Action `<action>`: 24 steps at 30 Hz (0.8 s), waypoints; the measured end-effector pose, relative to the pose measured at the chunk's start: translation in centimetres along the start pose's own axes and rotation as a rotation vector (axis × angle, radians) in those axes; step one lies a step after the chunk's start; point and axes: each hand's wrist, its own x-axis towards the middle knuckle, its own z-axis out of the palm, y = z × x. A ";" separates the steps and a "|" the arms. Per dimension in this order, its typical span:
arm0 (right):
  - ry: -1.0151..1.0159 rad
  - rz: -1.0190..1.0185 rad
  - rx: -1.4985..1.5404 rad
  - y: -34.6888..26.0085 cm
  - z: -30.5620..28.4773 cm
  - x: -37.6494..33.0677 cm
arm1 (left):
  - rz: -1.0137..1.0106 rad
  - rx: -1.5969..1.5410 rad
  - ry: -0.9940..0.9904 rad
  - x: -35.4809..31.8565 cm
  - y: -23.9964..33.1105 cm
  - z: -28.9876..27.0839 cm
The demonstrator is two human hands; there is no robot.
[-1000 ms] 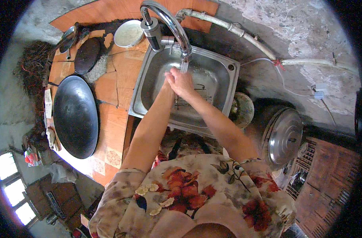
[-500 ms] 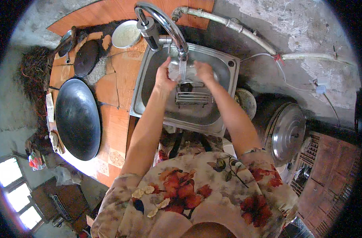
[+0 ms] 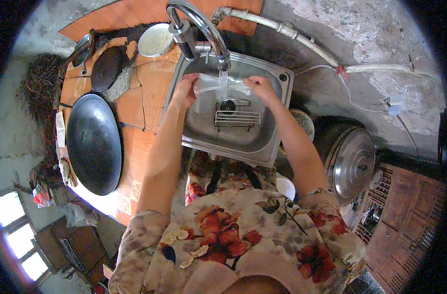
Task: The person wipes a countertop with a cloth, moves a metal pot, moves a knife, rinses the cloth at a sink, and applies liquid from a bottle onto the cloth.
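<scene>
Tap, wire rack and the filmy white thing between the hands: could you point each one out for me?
Tap (image 3: 210, 27): head view, on its curved metal spout.
Wire rack (image 3: 237, 119): head view, middle of its bars.
Filmy white thing (image 3: 207, 85): head view, on the part near the left hand (image 3: 185, 90).

A thin, whitish, translucent sheet (image 3: 207, 84), cloth or film being hard to tell, is stretched sideways over the sink (image 3: 199, 122), nearer its far edge. It looks creased and wet.
</scene>
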 end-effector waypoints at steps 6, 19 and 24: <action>-0.195 -0.307 -0.055 -2.2 4.3 0.1 | -0.017 0.188 -0.202 -1.8 0.7 6.7; -0.568 0.426 1.139 -11.3 1.3 -0.9 | 0.193 0.347 -0.151 -1.9 -0.6 4.2; -0.498 0.345 1.078 -11.2 -1.2 0.0 | 0.117 0.544 -0.294 -1.0 -2.0 1.6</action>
